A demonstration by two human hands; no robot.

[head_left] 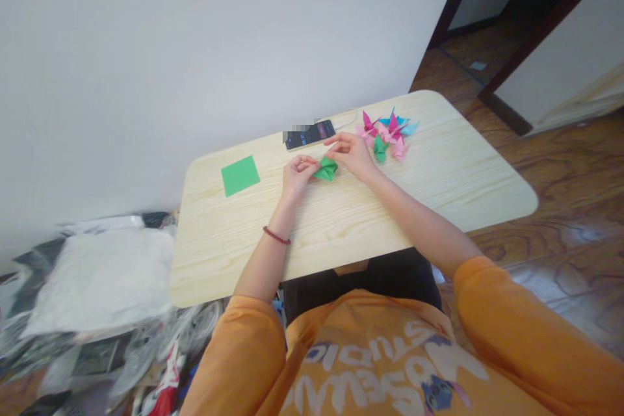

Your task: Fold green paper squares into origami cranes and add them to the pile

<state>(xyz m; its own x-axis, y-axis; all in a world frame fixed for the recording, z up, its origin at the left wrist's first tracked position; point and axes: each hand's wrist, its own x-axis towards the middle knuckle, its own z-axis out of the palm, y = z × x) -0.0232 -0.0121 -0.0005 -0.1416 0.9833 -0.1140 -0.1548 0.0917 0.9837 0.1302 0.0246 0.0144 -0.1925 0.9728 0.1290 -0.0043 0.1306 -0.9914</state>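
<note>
A partly folded green origami paper (327, 170) is held just above or on the middle of the table. My left hand (297, 175) pinches its left end between thumb and fingertips. From the right, my right hand (351, 153) has its thumb and index finger together at the paper's upper tip, the other fingers loosely bent. A flat green paper square (240, 175) lies on the table to the left. To the right of my right hand sits a cluster of folded paper cranes in pink, magenta and blue, with a green crane (379, 149) at its front.
Behind my hands a phone (310, 135) with a lit screen lies near the wall, a white cable (348, 118) beside it. The pale wooden table (219, 253) has rounded corners. Bags and a white package (107, 279) are on the floor at left; a doorway is at right.
</note>
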